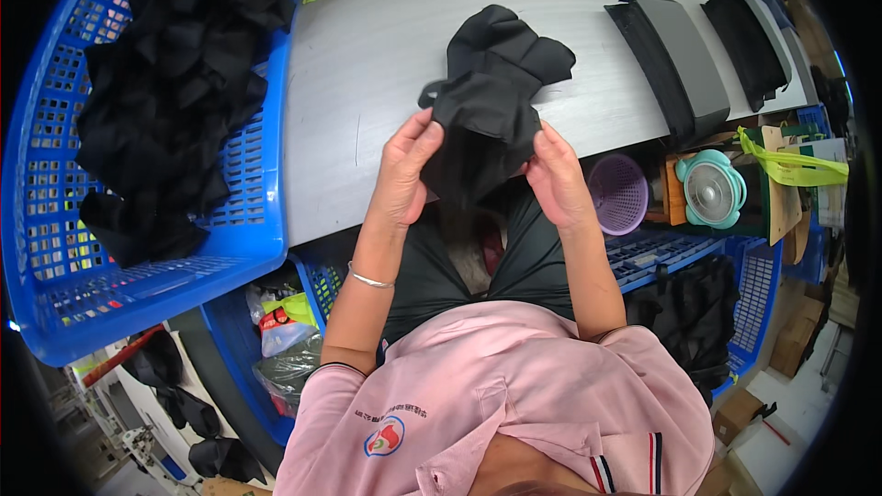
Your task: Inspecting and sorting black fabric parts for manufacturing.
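Note:
A crumpled piece of black fabric (491, 96) hangs between my two hands, over the near edge of the grey table. It has a small loop at its left corner; its exact kind I cannot make out. My left hand (407, 165) pinches its left edge between thumb and fingers, just below that loop. On the other side, my right hand (556, 173) grips the right edge, thumb on top. The far part of the fabric rests on the tabletop (354, 119), while the near part droops toward my lap.
A blue plastic basket (253, 262) heaped with black fabric pieces (175, 83) stands at the left. Stacks of black panels (675, 64) lie on the table's right. Beyond its right edge are a purple basket (617, 193), a small teal fan (710, 188) and a blue crate (758, 289) with black items.

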Available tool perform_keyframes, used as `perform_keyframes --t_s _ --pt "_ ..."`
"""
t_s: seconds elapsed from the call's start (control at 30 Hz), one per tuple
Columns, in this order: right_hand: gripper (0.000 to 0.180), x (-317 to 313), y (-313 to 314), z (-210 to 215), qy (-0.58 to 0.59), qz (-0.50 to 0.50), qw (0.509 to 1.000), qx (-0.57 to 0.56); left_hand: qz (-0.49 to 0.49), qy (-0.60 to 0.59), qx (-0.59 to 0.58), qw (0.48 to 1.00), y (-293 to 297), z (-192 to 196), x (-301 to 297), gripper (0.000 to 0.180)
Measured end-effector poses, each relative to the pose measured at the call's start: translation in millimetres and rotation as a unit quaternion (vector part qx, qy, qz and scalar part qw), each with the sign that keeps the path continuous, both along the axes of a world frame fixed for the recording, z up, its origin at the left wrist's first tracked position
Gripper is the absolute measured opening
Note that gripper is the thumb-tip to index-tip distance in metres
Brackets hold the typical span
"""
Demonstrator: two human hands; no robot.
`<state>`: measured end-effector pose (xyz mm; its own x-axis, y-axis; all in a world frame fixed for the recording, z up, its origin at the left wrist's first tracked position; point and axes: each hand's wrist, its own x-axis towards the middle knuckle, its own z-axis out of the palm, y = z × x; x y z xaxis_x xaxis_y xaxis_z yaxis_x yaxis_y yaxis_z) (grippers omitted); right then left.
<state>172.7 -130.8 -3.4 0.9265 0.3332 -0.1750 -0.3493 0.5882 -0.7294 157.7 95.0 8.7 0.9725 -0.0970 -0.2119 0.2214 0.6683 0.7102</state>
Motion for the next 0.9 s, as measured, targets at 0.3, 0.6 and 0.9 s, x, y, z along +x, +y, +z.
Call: perform_keyframes --t_s 0.3,0.6,0.9 --pt "0.062 5.4 -19.7 -19.2 0.052 0.009 0.986 0.160 -0.101 0.081 -0.300 0.945 -14.4 -6.2 13.6 0.050" --pt "0.027 12.9 14.9 30.9 -0.171 0.078 0.939 -0.289 0.088 -0.076 0.368 0.922 -40.1 -11.0 23.4 0.041" --pt "0.028 14.6 -0.2 14.9 -0.018 -0.097 0.959 -0.265 0.153 0.009 0.295 0.943 -35.9 -15.7 14.8 0.027"
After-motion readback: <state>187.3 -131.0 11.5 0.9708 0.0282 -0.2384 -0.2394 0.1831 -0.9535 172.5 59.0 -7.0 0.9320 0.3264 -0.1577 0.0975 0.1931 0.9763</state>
